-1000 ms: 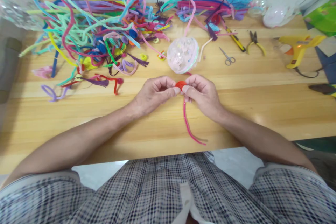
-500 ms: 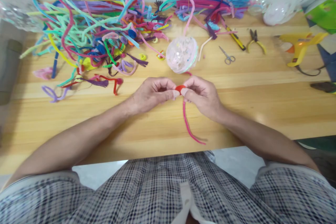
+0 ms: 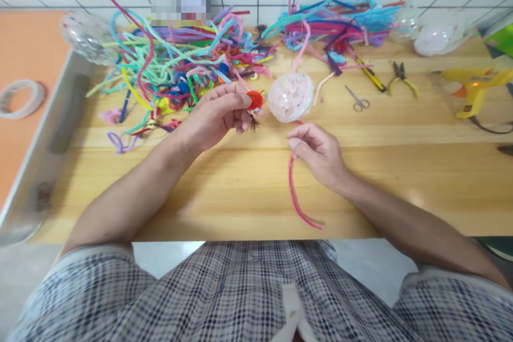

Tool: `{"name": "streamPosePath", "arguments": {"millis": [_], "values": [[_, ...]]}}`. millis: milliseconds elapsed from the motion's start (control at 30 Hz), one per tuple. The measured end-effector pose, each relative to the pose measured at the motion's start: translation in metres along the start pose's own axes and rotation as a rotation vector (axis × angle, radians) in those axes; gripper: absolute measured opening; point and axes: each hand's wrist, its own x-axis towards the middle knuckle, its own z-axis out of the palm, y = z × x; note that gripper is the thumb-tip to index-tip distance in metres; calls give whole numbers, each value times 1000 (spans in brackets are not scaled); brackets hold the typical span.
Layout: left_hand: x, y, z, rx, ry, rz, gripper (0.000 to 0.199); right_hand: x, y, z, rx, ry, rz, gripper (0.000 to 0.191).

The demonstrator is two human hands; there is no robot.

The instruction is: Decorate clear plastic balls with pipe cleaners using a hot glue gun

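Between thumb and finger, my left hand (image 3: 224,112) holds a red coiled disc (image 3: 254,100) in front of the pipe cleaner pile. Dark tassel threads (image 3: 254,123) hang just below the disc, by my curled fingers. My right hand (image 3: 315,149) is over the table with thumb and index finger close together; whatever may be between them is too small to make out. A long pink pipe cleaner (image 3: 295,195) lies on the table, its upper part passing under my right hand. Just beyond my hands sits a clear ball (image 3: 289,97) with glitter inside.
Heaps of pipe cleaners (image 3: 160,53) fill the table's back. Small scissors (image 3: 358,99), a yellow cutter (image 3: 372,75), pliers (image 3: 402,81) and a yellow glue gun (image 3: 473,88) lie right. A tape roll (image 3: 22,99) rests on an orange surface at left.
My hands have come apart. My left hand has moved left and away from me with the red disc, while my right hand has let go of it. The view has turned left.
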Motion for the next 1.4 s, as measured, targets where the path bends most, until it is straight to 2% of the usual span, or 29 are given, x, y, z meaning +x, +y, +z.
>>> {"name": "streamPosePath", "arguments": {"millis": [133,300,433,533,567,600,667,733,800,867,1000,1067,1133,1200,1267,1333,1400], "values": [[0,16,-13,43,62,77,49,1,1,1,11,3,-9,21],[-3,39,-29,142,181,167,55,2,-7,-1,3,-14,-4,18],[-19,66,-56,359,415,235,36,2,-11,-6,-37,12,-1,13],[-39,87,-94,628,667,306,12,2,-10,-9,-70,22,14,9],[-46,93,-108,733,759,288,10,2,-10,-9,-75,22,15,9],[-53,98,-123,850,857,226,14,3,-9,-9,-78,21,15,9],[-63,102,-152,1091,965,-33,28,3,-7,-9,-87,15,18,9],[-71,99,-175,1269,1036,-168,35,3,-6,-8,-105,7,26,10],[-74,91,-193,1410,1009,-239,37,3,-5,-8,-127,4,33,12],[-75,79,-207,1487,916,-341,39,2,-4,-7,-148,5,33,12],[-74,57,-224,1422,742,-620,50,2,-4,-8,-180,6,21,11],[-75,54,-223,1413,694,-655,43,2,-5,-8,-182,12,18,10],[-77,59,-213,1461,734,-591,32,2,-7,-9,-175,24,20,10],[-78,68,-193,1499,824,-468,22,3,-9,-11,-158,49,32,12],[-75,76,-165,1436,858,-328,21,4,-12,-14,-129,92,48,16],[-66,76,-133,1300,698,-188,24,8,-14,-18,-101,156,36,24],[-53,65,-98,1061,527,-22,17,14,-13,-22,-86,246,-37,31]]}}
